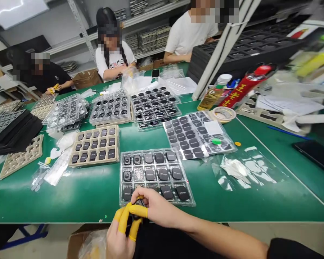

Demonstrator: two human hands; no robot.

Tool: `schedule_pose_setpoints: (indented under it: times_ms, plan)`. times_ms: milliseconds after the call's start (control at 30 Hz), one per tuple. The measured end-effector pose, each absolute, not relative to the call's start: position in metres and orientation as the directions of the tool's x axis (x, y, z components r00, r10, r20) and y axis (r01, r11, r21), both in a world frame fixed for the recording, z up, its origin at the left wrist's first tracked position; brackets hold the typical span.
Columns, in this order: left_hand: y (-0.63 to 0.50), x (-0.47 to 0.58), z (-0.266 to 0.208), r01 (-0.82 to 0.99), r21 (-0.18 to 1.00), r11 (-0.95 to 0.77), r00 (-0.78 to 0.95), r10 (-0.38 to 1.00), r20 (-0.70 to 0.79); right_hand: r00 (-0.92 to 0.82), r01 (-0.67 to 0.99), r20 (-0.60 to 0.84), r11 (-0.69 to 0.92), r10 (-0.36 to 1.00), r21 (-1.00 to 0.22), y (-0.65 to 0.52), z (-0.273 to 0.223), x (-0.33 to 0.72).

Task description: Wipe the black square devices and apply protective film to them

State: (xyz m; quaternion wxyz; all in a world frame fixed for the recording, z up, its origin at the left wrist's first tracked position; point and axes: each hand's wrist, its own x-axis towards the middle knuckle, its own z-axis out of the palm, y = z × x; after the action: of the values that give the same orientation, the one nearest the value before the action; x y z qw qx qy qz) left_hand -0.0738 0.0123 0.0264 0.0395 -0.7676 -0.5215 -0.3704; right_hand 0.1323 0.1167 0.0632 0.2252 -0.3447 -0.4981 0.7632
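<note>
Yellow finger cots cover several fingertips of my left hand (121, 232) and my right hand (158, 207). Between them, at the table's front edge, both hands grip a small dark squarish part (138, 204), mostly hidden by the fingers. Just beyond lies a clear plastic tray (157, 182) of black rounded-square pieces. Most pieces show a flat face with pale lettering; a few at its left show a round centre. One pocket in the middle row holds no black piece. My right hand overlaps the tray's near edge.
A beige tray (116, 144) of black squares stands left, with stacked clear trays (110, 104) behind. Sheets of dark stickers (187, 135), a tape roll (223, 114), a bottle (211, 97) and a plastic bag (248, 172) lie right. Several people sit across the green table (91, 190).
</note>
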Motion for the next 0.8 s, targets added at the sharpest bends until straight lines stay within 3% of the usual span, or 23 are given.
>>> schedule_pose_setpoints:
  times_ms: [133,333,500,667,800]
  plan:
    - [0.017,-0.074,0.021,0.810,0.365,-0.458,0.064,0.689,0.722,-0.734,0.011,-0.265,-0.378,0.626,-0.926,0.114,0.064,0.144]
    - [0.026,-0.044,0.041,0.742,0.577,-0.340,-0.092,0.802,0.591,-0.562,-0.025,0.038,0.029,0.826,-0.999,0.108,0.065,0.164]
    - [0.037,-0.033,0.057,0.638,0.677,-0.367,0.046,0.896,0.442,-0.509,-0.029,0.005,-0.012,0.861,-1.000,0.113,0.071,0.187]
    - [0.045,-0.036,0.060,0.599,0.648,-0.470,0.211,0.873,0.439,-0.650,0.038,-0.045,-0.027,0.758,-0.999,0.117,0.075,0.203]
    - [0.046,-0.033,0.057,0.577,0.647,-0.498,0.259,0.863,0.433,-0.640,0.034,-0.021,0.001,0.768,-0.999,0.112,0.071,0.204]
